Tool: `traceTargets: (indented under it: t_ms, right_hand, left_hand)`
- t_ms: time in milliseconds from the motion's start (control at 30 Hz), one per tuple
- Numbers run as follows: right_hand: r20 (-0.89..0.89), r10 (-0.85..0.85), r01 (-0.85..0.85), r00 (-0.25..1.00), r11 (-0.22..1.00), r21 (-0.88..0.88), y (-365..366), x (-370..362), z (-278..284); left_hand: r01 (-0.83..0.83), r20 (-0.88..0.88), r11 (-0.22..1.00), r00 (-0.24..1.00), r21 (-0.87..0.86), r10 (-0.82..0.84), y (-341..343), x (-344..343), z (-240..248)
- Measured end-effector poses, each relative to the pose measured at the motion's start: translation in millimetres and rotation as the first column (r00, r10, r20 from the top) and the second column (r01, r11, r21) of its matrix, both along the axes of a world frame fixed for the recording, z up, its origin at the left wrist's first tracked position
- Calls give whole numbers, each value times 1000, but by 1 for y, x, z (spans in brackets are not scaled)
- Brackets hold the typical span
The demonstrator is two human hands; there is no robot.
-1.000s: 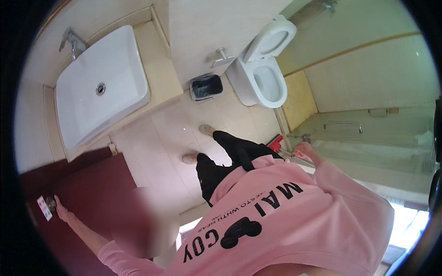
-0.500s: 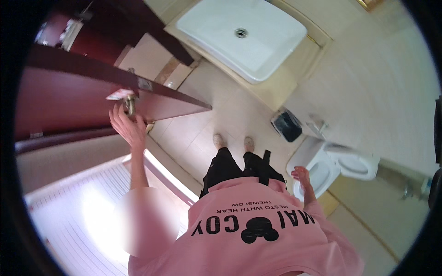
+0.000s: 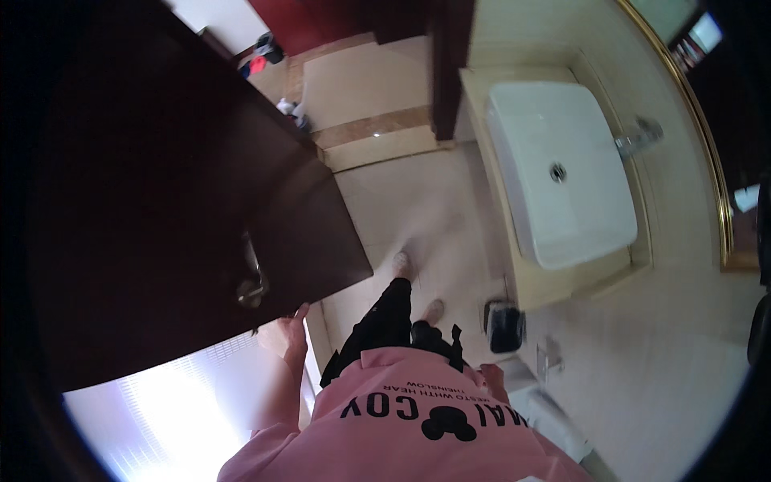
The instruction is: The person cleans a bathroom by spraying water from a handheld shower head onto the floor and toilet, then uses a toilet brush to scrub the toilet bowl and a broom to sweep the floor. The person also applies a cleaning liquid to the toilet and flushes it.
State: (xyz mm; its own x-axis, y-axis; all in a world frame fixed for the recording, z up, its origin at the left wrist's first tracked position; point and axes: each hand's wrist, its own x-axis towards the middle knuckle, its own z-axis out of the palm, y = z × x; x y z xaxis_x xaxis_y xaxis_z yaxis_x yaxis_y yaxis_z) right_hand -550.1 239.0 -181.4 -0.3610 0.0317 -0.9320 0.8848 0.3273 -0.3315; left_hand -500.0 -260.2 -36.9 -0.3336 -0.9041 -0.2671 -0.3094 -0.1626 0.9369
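A dark brown door (image 3: pixel 185 217) fills the left, with a metal lever handle (image 3: pixel 253 285) on the face turned up to me. My left hand (image 3: pixel 283 333) is at the door's near edge, below this handle. Its thumb lies against the edge, and the fingers are bent and partly hidden by the door. My right hand (image 3: pixel 493 379) hangs low at my right side against the pink shirt (image 3: pixel 442 402). It is small and blurred, so its fingers cannot be made out.
At the right, a white basin (image 3: pixel 554 217) with a faucet (image 3: pixel 640 138) sits on a beige counter (image 3: pixel 554 281). Below stands a black bin (image 3: pixel 505 328). A gold-framed mirror (image 3: pixel 727 241) hangs beside it. A raised threshold (image 3: pixel 385 149) crosses the doorway. The toilet (image 3: pixel 554 418) is partly hidden.
The door has swung so that its other face shows. My left hand has moved down with it, from the handle area. My view and body have turned left, toward the doorway; my feet have shifted.
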Motion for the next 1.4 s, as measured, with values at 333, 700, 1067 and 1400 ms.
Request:
traceTargets:
  t_ms: [333,700,1067,1400]
  right_hand:
    - [-141,-20,-20,990,961,-277,-75,-132,-178]
    - [-71,266,-267,961,964,-8,-337,-389,-36]
    - [-156,903,-881,401,427,204,-490,-642,-70]
    - [-408,896,-915,175,301,268,-852,-981,-94]
  left_hand:
    - [-550,223,762,740,-341,634,-88,100,1]
    - [-460,492,874,803,155,336,-136,-72,-100]
    - [-401,179,706,912,584,370,-299,-326,-93]
    - [-565,398,428,815,705,421,-295,-441,-124]
